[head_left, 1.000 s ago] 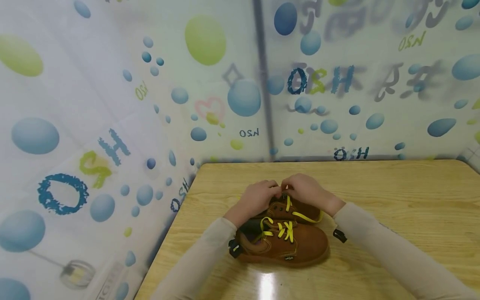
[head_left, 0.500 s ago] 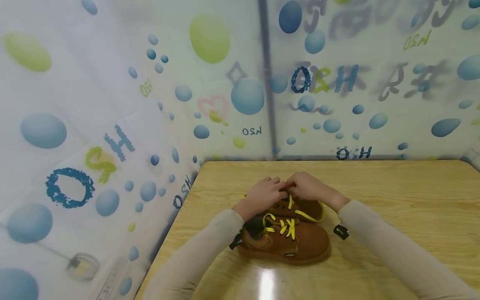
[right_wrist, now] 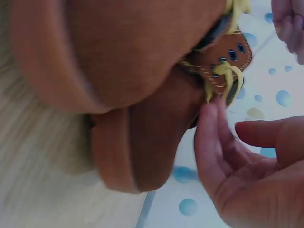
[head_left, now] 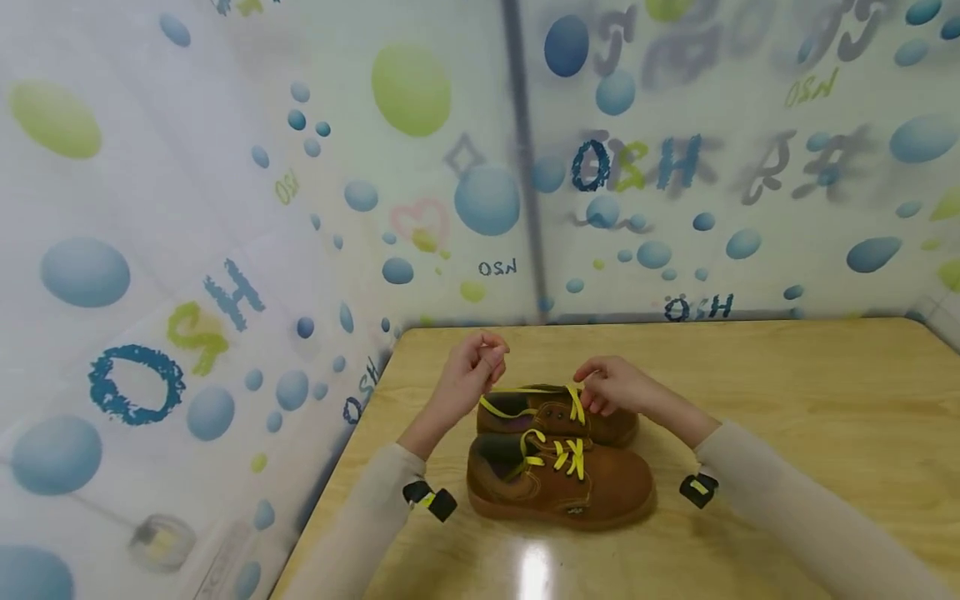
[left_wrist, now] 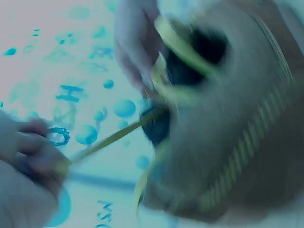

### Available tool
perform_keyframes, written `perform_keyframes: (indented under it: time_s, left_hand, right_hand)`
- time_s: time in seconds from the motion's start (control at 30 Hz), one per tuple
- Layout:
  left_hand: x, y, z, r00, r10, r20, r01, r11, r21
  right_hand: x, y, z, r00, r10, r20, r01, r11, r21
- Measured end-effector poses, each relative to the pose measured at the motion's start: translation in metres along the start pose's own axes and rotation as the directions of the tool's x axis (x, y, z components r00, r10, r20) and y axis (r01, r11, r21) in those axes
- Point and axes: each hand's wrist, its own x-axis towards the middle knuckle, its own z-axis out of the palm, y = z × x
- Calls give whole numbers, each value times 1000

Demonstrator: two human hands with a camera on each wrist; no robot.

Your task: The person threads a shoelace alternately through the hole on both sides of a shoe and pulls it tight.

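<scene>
Two brown leather shoes with yellow laces lie side by side on the table, toes to the right. The near shoe (head_left: pixel 611 485) has its lace crossed through the eyelets. On the far shoe (head_left: pixel 555 417), the lace runs through the upper eyelets' front end. My left hand (head_left: pixel 472 368) pinches one end of the yellow shoelace (left_wrist: pixel 116 136), which stretches taut from the far shoe in the left wrist view. Over that shoe's front is my right hand (head_left: pixel 613 386); in the right wrist view its thumb stands apart from the fingers (right_wrist: pixel 211 142), whose tips are beside the lace.
The wooden table (head_left: pixel 787 417) extends to the right of the shoes. Behind it and on the left stand walls (head_left: pixel 315 275) with a bubble print. Each wrist carries a small black strap-on device (head_left: pixel 699 490).
The hands were together over the far shoe and have separated. My left hand has moved left and up, drawing out a lace end; my right hand has loosened its fingers and shifted slightly right.
</scene>
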Motion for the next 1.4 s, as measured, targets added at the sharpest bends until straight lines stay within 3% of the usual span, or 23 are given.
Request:
perform_keyframes:
  time_s: [0.03, 0.07, 0.13, 0.2, 0.23, 0.3, 0.37, 0.43, 0.53, 0.7, 0.8, 1.03, 1.2, 1.4]
  left_hand:
    - [-2, 1, -2, 999, -23, 37, 17, 984, 175]
    - [-3, 0, -3, 996, -49, 76, 18, 930, 367]
    - [-6, -3, -1, 979, -112, 171, -29, 750, 660]
    - [-10, -7, 4, 955, -174, 242, -96, 591, 801]
    - [-11, -9, 7, 947, -188, 261, -120, 549, 827]
    - [-13, -12, 11, 947, -180, 267, -138, 522, 842]
    - [-13, -13, 13, 963, -151, 225, -109, 547, 830]
    - [-11, -15, 12, 978, -111, 174, -74, 601, 796]
    - [-9, -16, 10, 987, -93, 134, -33, 692, 721]
    - [-10, -13, 7, 992, -50, 118, -6, 902, 431]
    - [-13, -8, 7, 993, -35, 114, 5, 967, 254]
    - [-15, -7, 11, 976, -80, 205, 54, 990, 129]
    - [-14, -9, 16, 946, -107, 305, 108, 994, 11]
    - [-20, -7, 11, 987, -80, 142, 90, 994, -61]
  right_hand:
    - [-3, 2, 0, 1000, -19, -20, 18, 998, -55]
    - [-6, 5, 0, 998, -50, -34, 45, 991, -124]
    - [-11, 11, 0, 993, -112, -39, 99, 964, -245]
    - [-14, 17, 1, 987, -161, -17, 147, 932, -330]
    - [-15, 19, 1, 983, -185, 4, 174, 918, -356]
    - [-18, 23, 2, 978, -203, 48, 206, 910, -359]
    - [-21, 24, 2, 979, -188, 81, 205, 924, -322]
    - [-23, 26, 2, 981, -172, 92, 192, 939, -284]
    - [-24, 27, 6, 983, -176, 53, 184, 935, -302]
    - [-22, 26, 16, 975, -212, -70, 163, 892, -421]
    - [-21, 24, 21, 974, -194, -114, 126, 891, -437]
    - [-22, 29, 22, 977, -188, -104, 126, 892, -433]
    - [-23, 28, 27, 962, -232, -144, 125, 843, -523]
    - [-27, 25, 34, 948, -260, -185, 109, 807, -580]
